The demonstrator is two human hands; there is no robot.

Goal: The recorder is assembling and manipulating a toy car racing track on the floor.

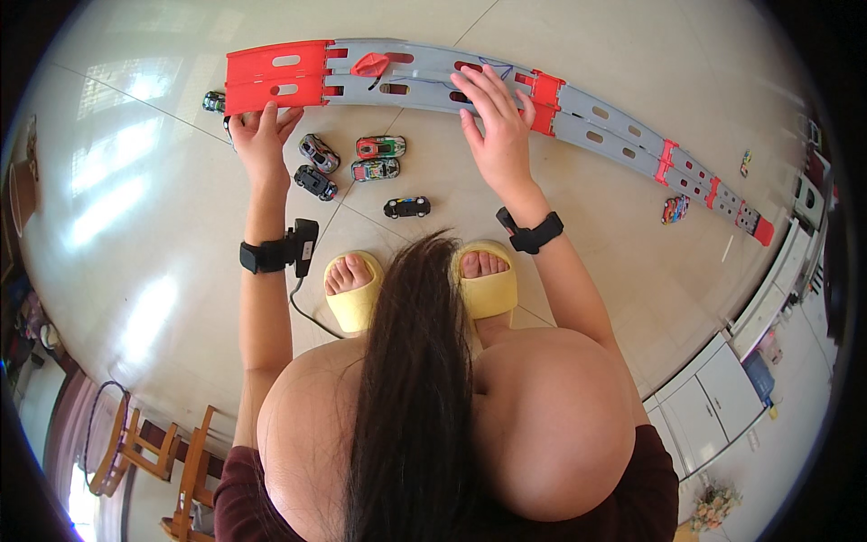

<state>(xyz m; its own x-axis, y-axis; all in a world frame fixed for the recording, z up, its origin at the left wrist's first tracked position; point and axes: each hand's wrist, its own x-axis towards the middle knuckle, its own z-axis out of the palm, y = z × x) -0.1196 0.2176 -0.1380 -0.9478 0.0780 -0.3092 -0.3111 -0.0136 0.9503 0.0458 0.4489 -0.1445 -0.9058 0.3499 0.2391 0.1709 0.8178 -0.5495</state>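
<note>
A long toy car track runs across the tiled floor in front of me, with grey two-lane sections [433,73] joined by red connectors. Its wide left end is a red plate [298,71]. My left hand [259,146] pinches the near edge of this plate, thumb on top and fingers partly hidden beneath. Over the track's near edge, beside a red connector [546,101], my right hand [500,135] has its fingers apart and holds nothing. Whether its fingertips touch the track cannot be told. A red piece [370,65] stands on the grey section between my hands.
Several toy cars lie near the track, including a red and green one [381,146], an overturned one [315,182] and one on its side [406,206]. More cars [675,209] sit by the narrow right half. White cabinets [711,406] and wooden chairs [193,467] stand farther out.
</note>
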